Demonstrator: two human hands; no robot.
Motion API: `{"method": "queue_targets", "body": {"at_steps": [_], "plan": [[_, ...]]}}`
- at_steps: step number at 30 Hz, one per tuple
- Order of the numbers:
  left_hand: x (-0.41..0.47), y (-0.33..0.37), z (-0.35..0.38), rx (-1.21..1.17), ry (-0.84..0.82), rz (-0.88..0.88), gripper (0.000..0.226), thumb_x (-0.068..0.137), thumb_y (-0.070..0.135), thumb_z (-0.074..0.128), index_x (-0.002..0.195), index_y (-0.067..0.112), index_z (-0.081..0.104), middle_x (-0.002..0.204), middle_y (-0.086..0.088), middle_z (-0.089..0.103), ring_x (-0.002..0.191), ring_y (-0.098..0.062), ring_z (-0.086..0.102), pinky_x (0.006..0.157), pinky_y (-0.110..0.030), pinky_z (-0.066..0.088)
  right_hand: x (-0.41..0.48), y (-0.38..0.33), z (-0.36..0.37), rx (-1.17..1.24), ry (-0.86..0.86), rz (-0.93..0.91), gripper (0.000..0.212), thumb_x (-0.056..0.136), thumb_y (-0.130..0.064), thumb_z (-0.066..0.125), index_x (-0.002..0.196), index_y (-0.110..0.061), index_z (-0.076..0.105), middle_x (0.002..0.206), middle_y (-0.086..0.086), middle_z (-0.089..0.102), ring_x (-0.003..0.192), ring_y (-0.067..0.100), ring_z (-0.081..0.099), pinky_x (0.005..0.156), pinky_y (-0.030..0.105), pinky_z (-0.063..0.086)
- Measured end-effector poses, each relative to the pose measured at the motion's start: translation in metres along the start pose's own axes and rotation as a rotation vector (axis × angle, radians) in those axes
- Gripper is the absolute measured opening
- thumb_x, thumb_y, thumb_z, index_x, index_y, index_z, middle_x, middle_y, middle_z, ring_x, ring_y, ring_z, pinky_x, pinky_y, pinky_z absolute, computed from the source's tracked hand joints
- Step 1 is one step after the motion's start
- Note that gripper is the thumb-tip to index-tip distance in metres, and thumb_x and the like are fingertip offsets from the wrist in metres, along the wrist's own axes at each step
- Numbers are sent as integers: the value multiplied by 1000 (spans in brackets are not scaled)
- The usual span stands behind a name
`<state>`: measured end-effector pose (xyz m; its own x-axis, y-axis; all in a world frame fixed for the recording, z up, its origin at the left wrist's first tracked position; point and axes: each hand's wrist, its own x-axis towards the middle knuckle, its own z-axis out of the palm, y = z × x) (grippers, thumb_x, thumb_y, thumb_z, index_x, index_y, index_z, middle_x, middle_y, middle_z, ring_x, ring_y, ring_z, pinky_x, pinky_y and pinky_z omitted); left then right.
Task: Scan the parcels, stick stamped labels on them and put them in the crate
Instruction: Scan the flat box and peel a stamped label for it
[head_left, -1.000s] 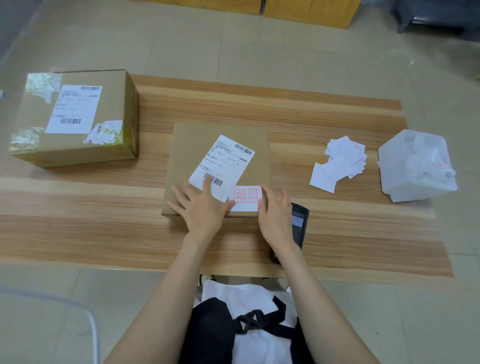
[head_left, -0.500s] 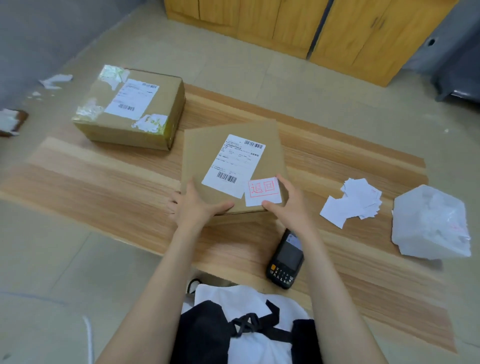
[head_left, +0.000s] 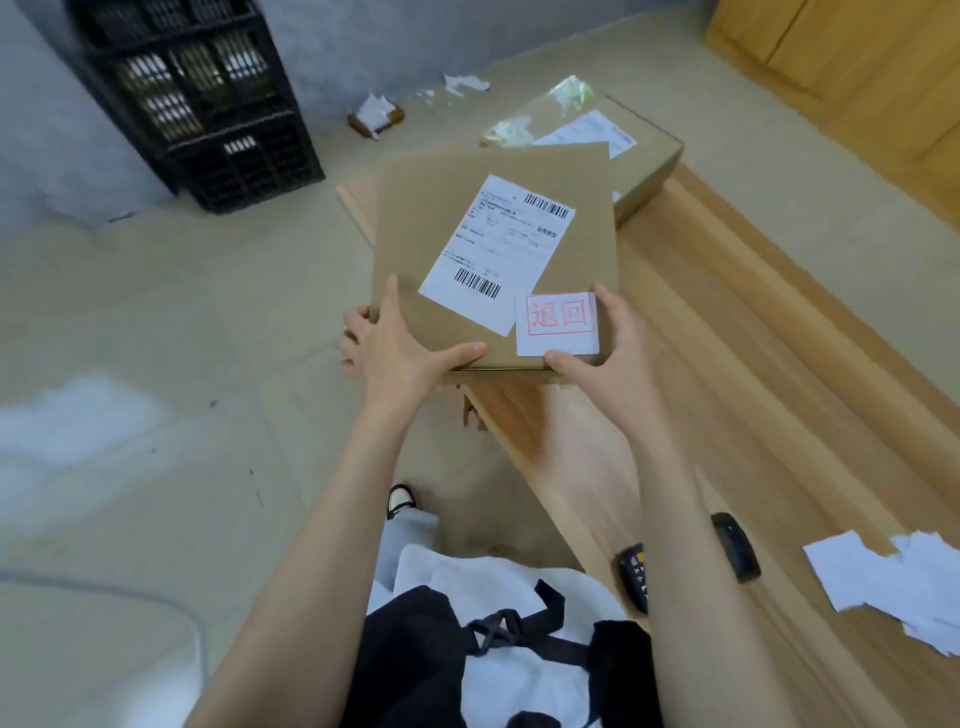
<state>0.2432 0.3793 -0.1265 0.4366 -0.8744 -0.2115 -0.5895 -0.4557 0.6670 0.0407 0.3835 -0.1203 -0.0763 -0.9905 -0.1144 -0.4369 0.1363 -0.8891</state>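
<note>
Flat parcel (head_left: 415, 223) over the counter (head_left: 727, 374) end: left grip (head_left: 400, 348) clasps its near-left corner, right grip (head_left: 608, 358) its near-right, beside the stamped label (head_left: 558, 325).

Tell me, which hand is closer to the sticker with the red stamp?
Right. The right hand grips the parcel beside the stamped sticker, thumb touching its edge. The left hand grips the parcel's other near corner.

Open floor (head_left: 208, 312) between table (head_left: 727, 364) and black crate (head_left: 208, 104); taped box (head_left: 644, 156) just behind parcel (head_left: 441, 234).
</note>
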Motion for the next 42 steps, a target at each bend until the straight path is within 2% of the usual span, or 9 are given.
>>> {"method": "queue_targets", "body": {"at_steps": [3,5,8,12,18,24,30,36,42], "plan": [[15,-25,-25,-34,66,-73,122,47,60,83,147,35,19,138,-11,28,125,-30,29,99,-43,27,17,-20,35,-10,-83,-70,81,72,-20,76,140,-36,35,124,-16,33,109,-11,31,82,2,28],[30,-39,-42,-63,98,-115,122,48,60,84,147,34,18,138,-10,27,125,-29,30,100,-43,27,31,-36,60,-37,-134,-103,82,71,-21,76,140,-37,35,126,-16,34,113,-8,30,90,9,27],[61,-61,-71,-89,142,-173,122,49,58,84,147,33,18,139,-10,26,125,-30,34,102,-44,27,55,-59,106,-29,-223,-135,82,72,-21,76,140,-37,34,130,-15,37,117,-6,32,84,2,27],[120,-91,-117,-90,198,-228,121,50,57,85,148,32,18,141,-11,26,127,-29,33,102,-44,26,94,-94,182,-17,-296,-155,83,73,-19,76,143,-32,32,142,-9,36,130,2,31,97,19,28],[211,-130,-192,-138,217,-265,119,52,50,87,147,32,18,143,-10,25,130,-27,31,104,-44,26,142,-152,285,8,-349,-173,83,74,-20,76,143,-33,32,131,-19,36,121,-6,32,80,2,29],[290,-152,-224,-219,199,-305,119,53,44,88,148,31,16,140,-7,28,129,-24,35,106,-48,33,199,-189,350,-83,-359,-212,83,73,-19,77,143,-29,33,138,-13,39,131,3,32,103,22,30],[397,-162,-236,-260,198,-314,117,56,38,89,148,29,17,141,-7,28,128,-20,36,102,-35,35,286,-206,413,-110,-371,-155,86,71,-21,78,142,-36,32,133,-11,37,110,-10,34,80,-3,27],[533,-155,-263,-256,250,-341,108,57,30,89,145,26,26,137,-9,35,119,-15,40,87,-26,36,416,-249,491,-86,-473,-143,85,71,-18,78,142,-35,33,133,-6,39,110,-1,40,89,16,31],[656,-130,-295,-240,289,-376,100,56,26,90,139,25,32,131,-9,37,106,-13,40,83,-25,36,530,-300,549,-91,-514,-157,85,70,-18,79,140,-35,34,136,-3,40,113,2,39,89,19,30]]}}
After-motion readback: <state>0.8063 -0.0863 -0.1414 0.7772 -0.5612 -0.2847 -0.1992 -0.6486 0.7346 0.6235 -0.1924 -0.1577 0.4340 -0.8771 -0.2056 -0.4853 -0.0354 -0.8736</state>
